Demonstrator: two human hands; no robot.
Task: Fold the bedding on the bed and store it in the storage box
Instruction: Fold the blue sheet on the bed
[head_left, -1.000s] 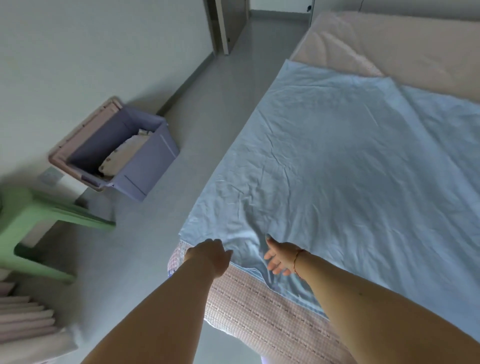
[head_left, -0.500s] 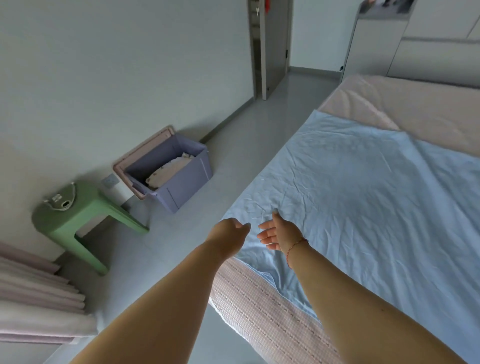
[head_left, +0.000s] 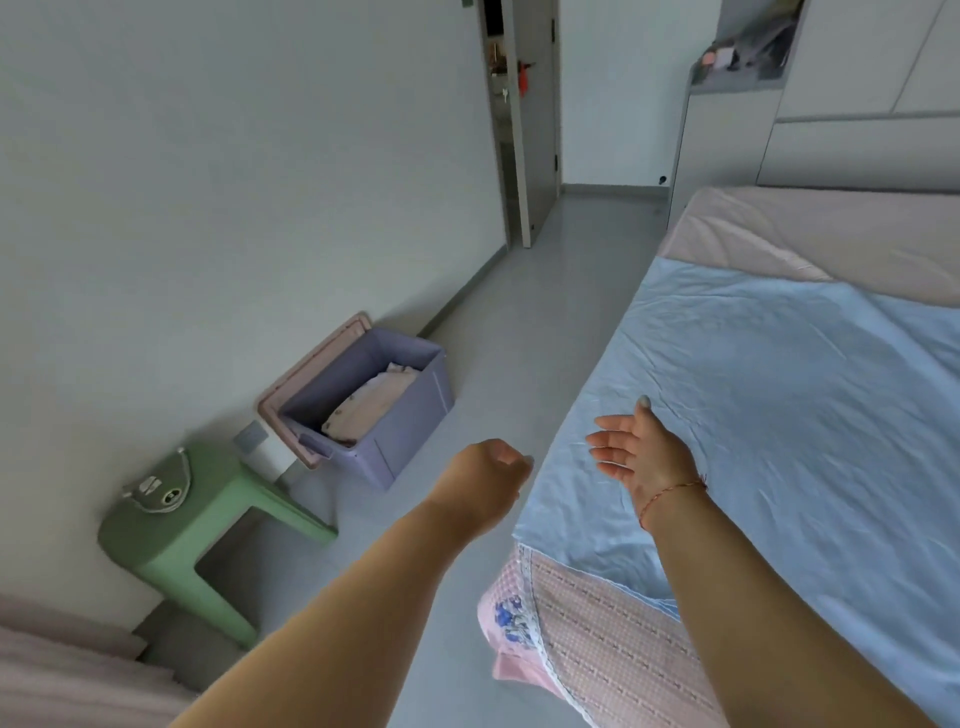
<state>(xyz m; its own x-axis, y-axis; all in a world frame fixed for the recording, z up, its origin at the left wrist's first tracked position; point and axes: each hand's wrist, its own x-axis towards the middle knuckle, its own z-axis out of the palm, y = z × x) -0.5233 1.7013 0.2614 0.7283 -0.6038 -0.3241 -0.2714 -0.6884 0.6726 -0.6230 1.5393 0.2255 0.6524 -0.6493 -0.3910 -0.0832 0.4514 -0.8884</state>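
No legible text, label or number anywhere

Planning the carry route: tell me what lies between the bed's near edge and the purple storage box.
Only bare grey floor in the head view, between the blue sheet and the storage box.

1 head-worn view, angled forward and down from close above the bed (head_left: 779, 415) edge; storage box (head_left: 410, 415) at 10 o'clock, doorway at 12.

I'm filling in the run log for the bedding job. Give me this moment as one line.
left hand: curled, empty | right hand: open over blue sheet | sheet: spread flat, unfolded | storage box: open on floor
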